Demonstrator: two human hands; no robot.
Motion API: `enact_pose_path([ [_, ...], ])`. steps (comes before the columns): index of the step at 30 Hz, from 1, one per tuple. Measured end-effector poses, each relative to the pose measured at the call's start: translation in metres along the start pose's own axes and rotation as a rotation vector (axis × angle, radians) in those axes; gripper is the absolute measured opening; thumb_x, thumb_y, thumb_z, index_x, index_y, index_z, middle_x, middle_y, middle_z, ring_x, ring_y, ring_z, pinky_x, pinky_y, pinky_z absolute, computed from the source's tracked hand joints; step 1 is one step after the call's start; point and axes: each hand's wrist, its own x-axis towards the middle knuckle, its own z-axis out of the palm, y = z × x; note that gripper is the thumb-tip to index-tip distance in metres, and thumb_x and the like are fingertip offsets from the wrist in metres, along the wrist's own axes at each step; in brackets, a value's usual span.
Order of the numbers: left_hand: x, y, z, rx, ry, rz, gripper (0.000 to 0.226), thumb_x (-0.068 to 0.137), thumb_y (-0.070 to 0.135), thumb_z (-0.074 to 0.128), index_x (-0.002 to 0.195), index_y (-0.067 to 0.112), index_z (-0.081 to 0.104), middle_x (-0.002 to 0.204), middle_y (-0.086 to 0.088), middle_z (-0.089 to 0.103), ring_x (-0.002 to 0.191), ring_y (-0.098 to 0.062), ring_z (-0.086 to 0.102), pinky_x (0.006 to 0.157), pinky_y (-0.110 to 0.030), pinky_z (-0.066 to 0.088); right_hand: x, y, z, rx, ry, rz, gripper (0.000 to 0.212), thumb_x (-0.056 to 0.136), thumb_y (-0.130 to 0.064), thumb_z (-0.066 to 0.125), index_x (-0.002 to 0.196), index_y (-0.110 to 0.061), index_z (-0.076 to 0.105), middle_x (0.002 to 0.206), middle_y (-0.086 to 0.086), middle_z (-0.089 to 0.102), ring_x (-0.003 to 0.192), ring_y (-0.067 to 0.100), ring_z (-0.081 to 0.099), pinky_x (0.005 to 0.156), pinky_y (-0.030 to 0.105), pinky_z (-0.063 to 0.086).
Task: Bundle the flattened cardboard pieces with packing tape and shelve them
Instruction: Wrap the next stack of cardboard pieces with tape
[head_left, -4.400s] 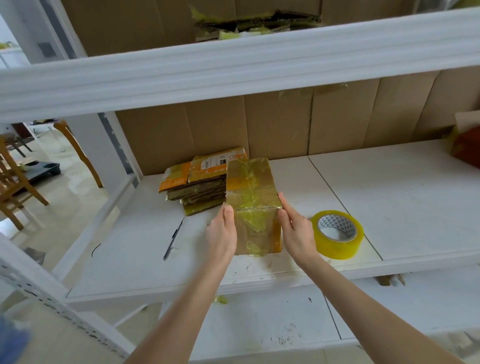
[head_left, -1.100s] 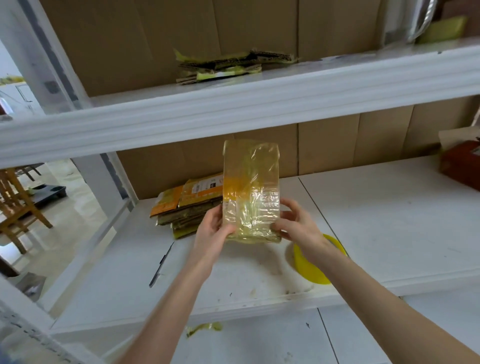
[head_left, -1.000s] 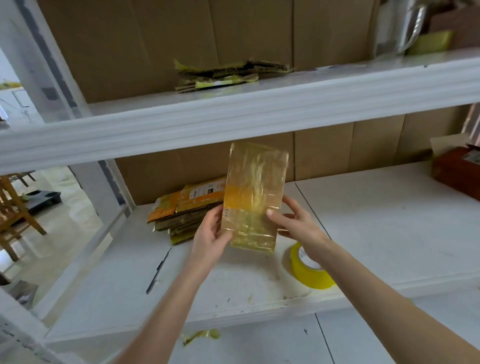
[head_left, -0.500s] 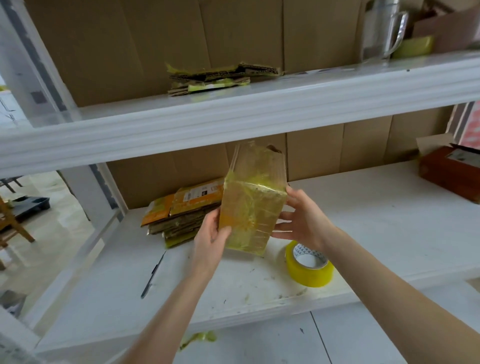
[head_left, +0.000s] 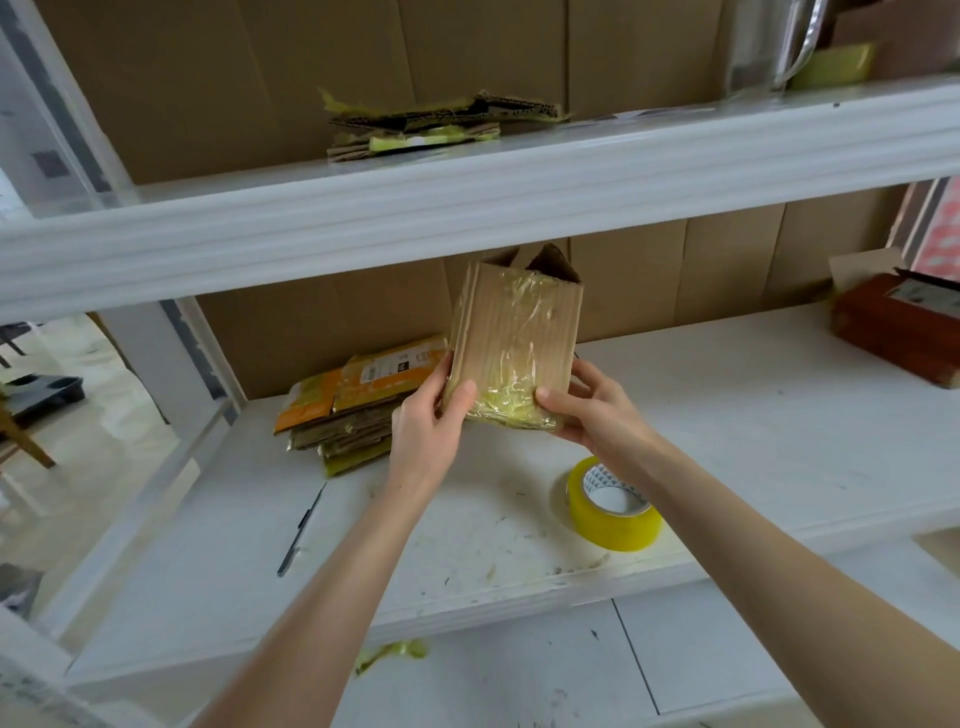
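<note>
I hold a taped cardboard bundle (head_left: 514, 338) upright above the middle shelf (head_left: 753, 415), its brown face with a strip of clear yellowish tape turned toward me. My left hand (head_left: 428, 426) grips its lower left corner. My right hand (head_left: 587, 410) grips its lower right corner. A roll of yellow packing tape (head_left: 613, 506) lies flat on the shelf below my right forearm. A stack of flattened cardboard pieces (head_left: 358, 402) with orange labels lies on the shelf to the left. Another taped cardboard bundle (head_left: 441, 122) rests on the upper shelf (head_left: 467, 192).
A thin dark pen-like tool (head_left: 301, 527) lies on the middle shelf at the left. A reddish-brown box (head_left: 898, 325) sits at the shelf's far right. A clear jug (head_left: 769, 47) stands on the upper shelf at the right. Brown cardboard lines the back.
Both hands have lifted the bundle off the shelf, raised it and turned it over, so its brown face now shows instead of the tape-covered yellow one.
</note>
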Motion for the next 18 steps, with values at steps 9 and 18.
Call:
enact_pose_path([
  [9,0.004,-0.004,0.023,-0.185,0.053,-0.071,0.031,0.103,0.030,0.034,0.087,0.033,0.061,0.086,0.002,0.063,0.082,-0.002,0.059,0.081,-0.043,0.049,-0.006,-0.001,-0.010,-0.130,0.170,-0.045,0.025,0.095,-0.010,0.057,0.108,-0.030,0.065,0.102,-0.004,0.073,0.096,0.014,0.067,0.088,0.028,0.055],
  [18,0.010,0.008,0.062,0.001,-0.028,0.071,0.060,0.088,0.026,0.067,0.142,0.015,0.043,0.126,-0.008,0.062,0.115,-0.021,0.057,0.092,-0.025,0.040,-0.017,-0.012,-0.032,-0.180,0.300,-0.063,0.026,0.095,-0.001,0.053,0.119,-0.010,0.061,0.079,-0.009,0.071,0.069,0.000,0.065,0.065,0.015,0.052],
])
